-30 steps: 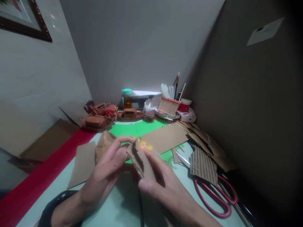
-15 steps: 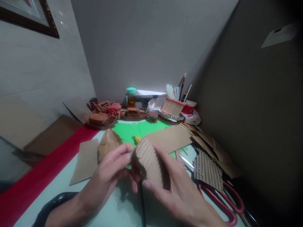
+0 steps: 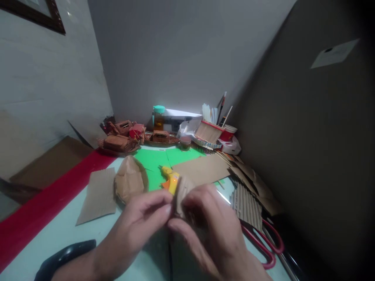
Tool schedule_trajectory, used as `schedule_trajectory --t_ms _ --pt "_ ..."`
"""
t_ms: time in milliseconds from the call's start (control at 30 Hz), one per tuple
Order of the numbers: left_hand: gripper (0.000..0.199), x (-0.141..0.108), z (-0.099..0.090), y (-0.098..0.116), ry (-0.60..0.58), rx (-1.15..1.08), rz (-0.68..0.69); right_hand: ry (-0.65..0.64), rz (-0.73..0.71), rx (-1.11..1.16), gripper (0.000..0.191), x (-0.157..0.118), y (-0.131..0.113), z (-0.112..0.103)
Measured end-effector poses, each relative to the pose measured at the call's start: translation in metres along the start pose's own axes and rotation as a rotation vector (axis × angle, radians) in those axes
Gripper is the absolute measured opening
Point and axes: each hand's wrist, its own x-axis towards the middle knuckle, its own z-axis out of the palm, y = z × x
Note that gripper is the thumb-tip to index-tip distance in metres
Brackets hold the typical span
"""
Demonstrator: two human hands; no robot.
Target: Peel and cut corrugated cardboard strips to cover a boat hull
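Note:
Between both hands, above the near part of the table, is a curved piece of corrugated cardboard (image 3: 182,192). My left hand (image 3: 143,224) pinches its left edge between thumb and fingers. Bent around its right side, my right hand (image 3: 215,222) grips it and hides much of it. Just behind the piece lies a yellow glue gun (image 3: 171,177), partly covered by it. A boat-shaped cardboard hull (image 3: 131,176) rests beyond my left hand. Red-handled scissors (image 3: 265,249) lie to the right of my right hand, partly beneath a ridged cardboard piece (image 3: 247,205).
A flat cardboard piece (image 3: 99,195) lies at left; a larger sheet (image 3: 203,169) overlaps the green mat (image 3: 154,158). Several brown model boats (image 3: 118,143), a jar with a teal lid (image 3: 158,117) and a stick holder (image 3: 208,132) line the wall. Cardboard strips (image 3: 254,179) are piled at right.
The cardboard piece has been turned so that it shows more edge-on. My right hand's fingers have curled over it. More of the glue gun shows, and the view has shifted slightly.

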Motion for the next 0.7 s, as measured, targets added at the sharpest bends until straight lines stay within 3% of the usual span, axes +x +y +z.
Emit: schedule_trajectory --t_ms 200,467,700 --pt "0.028 0.000 0.005 0.002 -0.017 0.020 0.006 -0.047 0.156 0.148 0.014 0.002 0.000 -0.005" --pt "0.031 0.009 0.013 0.009 -0.017 0.118 0.044 -0.013 0.296 0.324 0.021 0.006 0.003 -0.013" --pt "0.032 0.026 0.027 0.021 -0.026 0.209 0.139 0.168 0.397 0.502 0.030 0.004 0.012 -0.018"
